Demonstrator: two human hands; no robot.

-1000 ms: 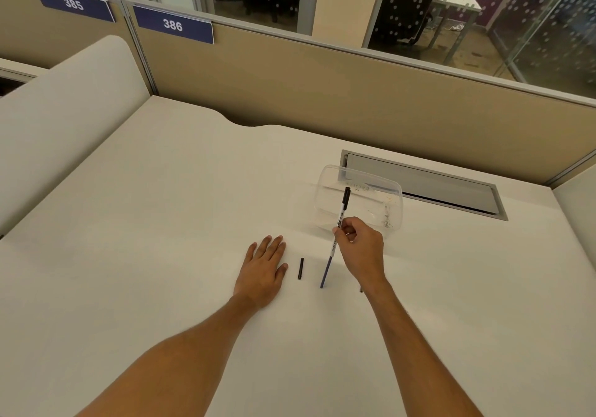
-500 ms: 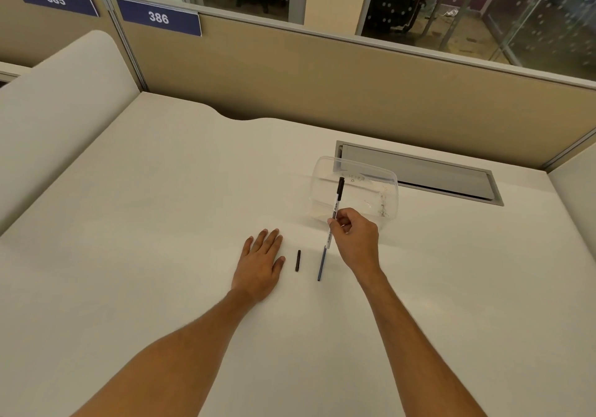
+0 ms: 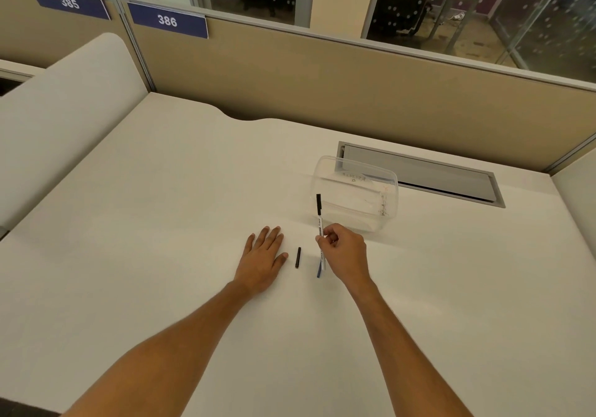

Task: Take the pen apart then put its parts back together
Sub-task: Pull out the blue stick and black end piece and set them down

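Head view: the right hand [image 3: 343,252] pinches the pen [image 3: 320,232] between thumb and fingertips at about mid-length. The pen stands near upright, black end up, lower end at or close to the desk [image 3: 161,223]; contact cannot be confirmed. A blue piece [image 3: 319,271] shows at the lower end; whether it is joined to the pen or lies loose on the desk cannot be told.

The left hand [image 3: 263,255] lies flat, palm down, fingers extended, holding nothing. A small black part [image 3: 298,257], likely the cap or an end plug, lies on the desk between the two hands, touching neither.

A clear tub [image 3: 354,171] stands just behind the right hand. Its contents are too faint to identify.

Step in hand, as judged: disassembly is under way, with one part already off and set down.

Next move, as judged: bring the left hand up to grip the lower half of the pen, then pull or twist against the right hand to free the next part. Keep loose parts near the black part, away from the desk edge, since round parts may roll.
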